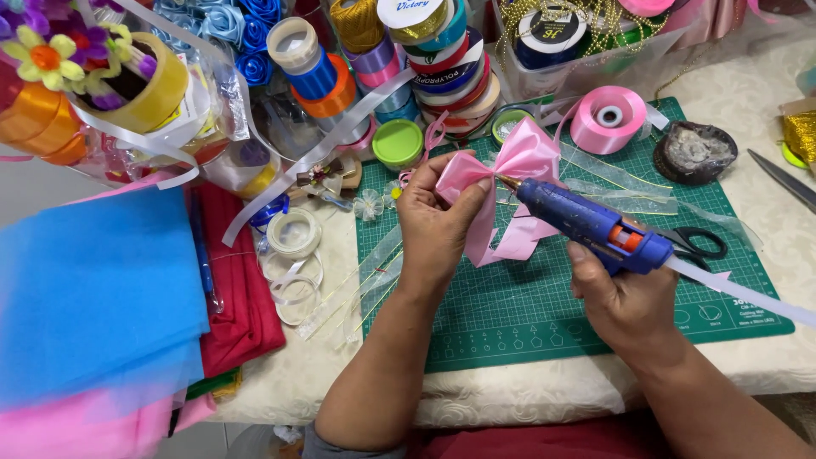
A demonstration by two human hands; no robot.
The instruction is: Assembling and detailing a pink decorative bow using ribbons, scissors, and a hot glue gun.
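Note:
My left hand (pixel 435 223) pinches a pink satin ribbon bow (pixel 518 157) above the green cutting mat (pixel 561 314); the bow's tails hang down past my palm. My right hand (pixel 625 302) grips a blue hot glue gun (pixel 595 225) with an orange trigger. Its metal nozzle touches the middle of the bow, right beside my left thumb. A white glue stick sticks out of the gun's back toward the right.
Black-handled scissors (pixel 697 242) lie on the mat behind the gun. A pink ribbon roll (pixel 608 119), a green lid (pixel 398 142), stacked ribbon spools (pixel 446 64) and a dark dish (pixel 695 151) line the back. Blue, red and pink fabric (pixel 93 289) lies at left. Clear ribbon strips (pixel 374 272) cross the mat.

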